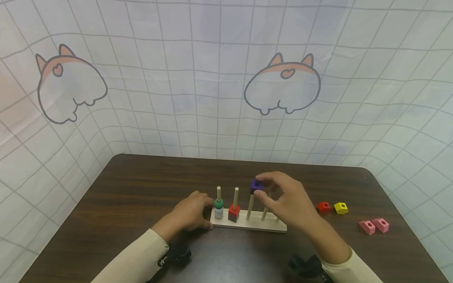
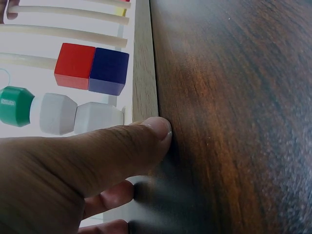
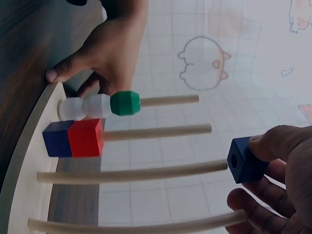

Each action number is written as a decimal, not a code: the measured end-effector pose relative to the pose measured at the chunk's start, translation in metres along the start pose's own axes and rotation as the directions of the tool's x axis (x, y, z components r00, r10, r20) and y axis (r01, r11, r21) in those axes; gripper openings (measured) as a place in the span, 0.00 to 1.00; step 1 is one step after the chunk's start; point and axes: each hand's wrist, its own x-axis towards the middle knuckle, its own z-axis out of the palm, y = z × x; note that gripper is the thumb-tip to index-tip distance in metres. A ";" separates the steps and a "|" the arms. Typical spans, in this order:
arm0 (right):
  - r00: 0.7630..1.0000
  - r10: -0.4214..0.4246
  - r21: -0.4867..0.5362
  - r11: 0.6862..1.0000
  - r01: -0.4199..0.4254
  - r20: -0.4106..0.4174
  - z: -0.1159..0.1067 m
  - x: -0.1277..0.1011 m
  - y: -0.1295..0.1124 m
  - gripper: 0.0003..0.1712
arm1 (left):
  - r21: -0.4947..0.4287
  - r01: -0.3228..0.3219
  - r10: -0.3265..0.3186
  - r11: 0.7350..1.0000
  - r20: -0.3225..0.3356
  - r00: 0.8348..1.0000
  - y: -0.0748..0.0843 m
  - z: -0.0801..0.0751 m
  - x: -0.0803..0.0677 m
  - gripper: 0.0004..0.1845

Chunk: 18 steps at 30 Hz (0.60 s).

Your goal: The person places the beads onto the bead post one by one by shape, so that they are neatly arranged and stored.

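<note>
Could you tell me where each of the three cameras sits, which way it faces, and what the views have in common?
Head: worn on the head, looking forward and down at the table; shows both sleeved forearms, the left hand and right hand.
Left wrist: low beside the wooden base, looking along the tabletop; shows the left thumb against the base's edge.
Right wrist: looks sideways across the pegs toward the left hand; its own fingers pinch the blue block at a peg tip.
Shared: all three show the red block and green bead.
</note>
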 end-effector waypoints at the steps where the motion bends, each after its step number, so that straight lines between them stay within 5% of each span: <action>1: 1.000 -0.002 0.003 1.000 0.002 -0.002 0.001 0.001 -0.001 0.21 | -0.001 -0.002 0.002 1.000 -0.001 1.000 0.000 0.000 0.000 0.28; 18: 0.998 0.067 -0.001 0.998 -0.067 -0.017 0.027 0.008 -0.020 0.22 | 0.001 -0.006 0.006 1.000 -0.003 1.000 -0.001 0.000 0.000 0.29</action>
